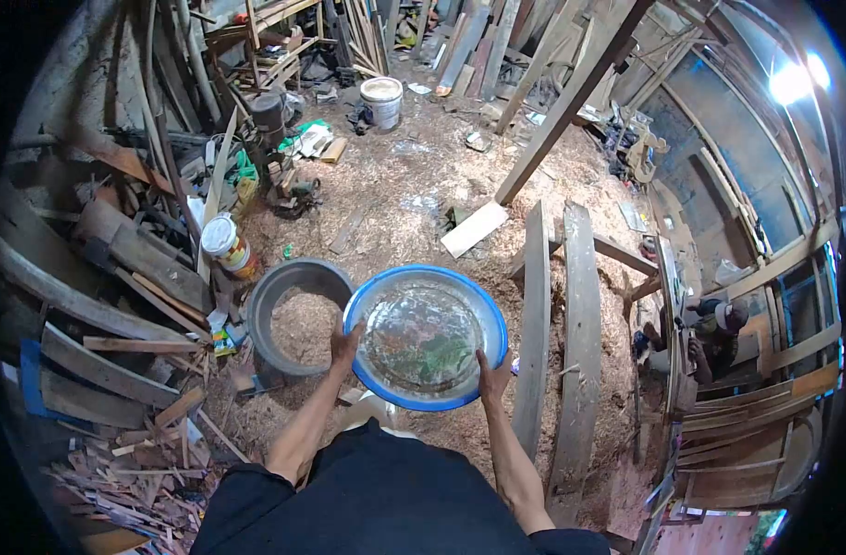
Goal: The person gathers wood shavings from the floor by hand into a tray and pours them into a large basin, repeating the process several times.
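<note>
Between my two hands is a wide, shallow metal basin (423, 333) with a blue rim, its inside worn and shiny. My left hand (345, 346) grips the rim on the left, thumb over the edge. On the right side my right hand (493, 376) clasps the rim in the same way. The undersides of both hands' fingers are hidden by the basin. Just left of it stands a large dark grey tub (266, 344) with wood shavings (305, 319) inside; the basin overlaps part of its edge.
Long wooden planks (576, 351) on a frame run along my right. A wooden post (571, 106) slants up ahead. A white bucket (382, 104) and a paint bucket (227, 244) stand on the shavings-covered floor. Scrap wood (118, 490) lies at left. Another person (714, 333) sits at far right.
</note>
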### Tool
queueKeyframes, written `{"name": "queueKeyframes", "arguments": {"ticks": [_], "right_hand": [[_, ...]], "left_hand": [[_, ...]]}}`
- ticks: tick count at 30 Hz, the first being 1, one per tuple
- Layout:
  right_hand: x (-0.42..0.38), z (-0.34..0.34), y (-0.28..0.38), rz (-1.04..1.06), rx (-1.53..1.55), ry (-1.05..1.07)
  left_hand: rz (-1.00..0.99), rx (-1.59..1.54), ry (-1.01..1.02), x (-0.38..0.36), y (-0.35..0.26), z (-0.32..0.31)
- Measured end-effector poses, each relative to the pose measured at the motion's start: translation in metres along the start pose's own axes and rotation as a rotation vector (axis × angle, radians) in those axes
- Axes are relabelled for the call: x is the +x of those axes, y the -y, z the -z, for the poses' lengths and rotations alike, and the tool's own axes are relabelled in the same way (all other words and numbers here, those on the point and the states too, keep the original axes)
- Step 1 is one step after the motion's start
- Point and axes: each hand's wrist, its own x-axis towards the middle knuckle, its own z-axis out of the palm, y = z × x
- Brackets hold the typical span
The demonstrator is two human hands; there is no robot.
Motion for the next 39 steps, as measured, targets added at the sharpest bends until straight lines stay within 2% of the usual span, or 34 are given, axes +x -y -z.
{"name": "queueKeyframes", "arguments": {"ticks": [1, 3, 4, 5, 7, 8, 11, 12, 15, 16, 17, 20, 23, 24, 27, 31, 32, 33, 35, 36, 39], "right_hand": [[0.016, -0.008, 0.007, 0.005, -0.019, -0.027], [0.054, -0.028, 0.023, 0.032, -0.049, -0.067], [0.073, -0.036, 0.030, 0.088, -0.027, -0.095], [0.102, -0.045, 0.040, 0.105, -0.027, -0.083], [0.128, -0.060, 0.051, 0.132, 0.077, -0.093], [0.151, -0.068, 0.056, 0.109, 0.079, -0.071], [0.204, -0.088, 0.090, 0.082, 0.107, -0.057], [0.223, -0.095, 0.094, 0.141, -0.004, -0.090], [0.282, -0.115, 0.096, 0.116, 0.054, -0.054], [0.303, -0.127, 0.092, 0.173, 0.023, -0.088], [0.334, -0.138, 0.090, 0.185, 0.032, -0.079], [0.402, -0.164, 0.098, 0.134, 0.024, -0.053], [0.460, -0.178, 0.158, 0.177, 0.155, -0.016], [0.491, -0.180, 0.157, 0.145, 0.054, 0.014], [0.555, -0.210, 0.164, 0.103, 0.095, 0.011], [0.651, -0.249, 0.224, 0.028, 0.036, 0.038], [0.669, -0.260, 0.234, 0.115, 0.043, 0.025], [0.683, -0.268, 0.247, 0.113, 0.033, 0.030], [0.710, -0.284, 0.269, 0.125, 0.031, 0.028], [0.731, -0.295, 0.264, 0.200, 0.014, 0.011], [0.784, -0.327, 0.254, 0.192, 0.037, -0.061]], "left_hand": [[0.005, -0.005, 0.004, 0.021, -0.006, -0.004], [-0.040, -0.252, 0.161, 0.062, -0.029, -0.008], [-0.010, -0.192, 0.072, 0.057, -0.090, -0.011], [-0.015, -0.203, 0.055, 0.085, -0.099, -0.026], [-0.130, -0.276, 0.087, 0.125, -0.079, -0.042], [-0.109, -0.234, 0.085, 0.151, -0.075, -0.048], [-0.119, -0.179, 0.056, 0.195, -0.112, -0.059], [-0.172, -0.171, 0.059, 0.213, -0.119, -0.064], [-0.132, -0.095, 0.019, 0.257, -0.135, -0.083], [-0.058, -0.139, 0.066, 0.272, -0.145, -0.088], [-0.067, -0.142, 0.052, 0.296, -0.157, -0.098], [-0.012, -0.127, 0.037, 0.354, -0.175, -0.125], [-0.073, -0.190, -0.003, 0.425, -0.175, -0.156], [-0.040, -0.204, -0.004, 0.435, -0.205, -0.165], [-0.072, -0.278, -0.007, 0.491, -0.234, -0.184], [-0.086, -0.275, -0.040, 0.575, -0.312, -0.210], [-0.103, -0.280, -0.048, 0.589, -0.331, -0.213], [-0.093, -0.283, -0.051, 0.604, -0.342, -0.215], [-0.044, -0.293, -0.020, 0.642, -0.363, -0.225], [-0.050, -0.294, -0.006, 0.664, -0.366, -0.233], [-0.043, -0.283, -0.012, 0.748, -0.347, -0.263]]}}
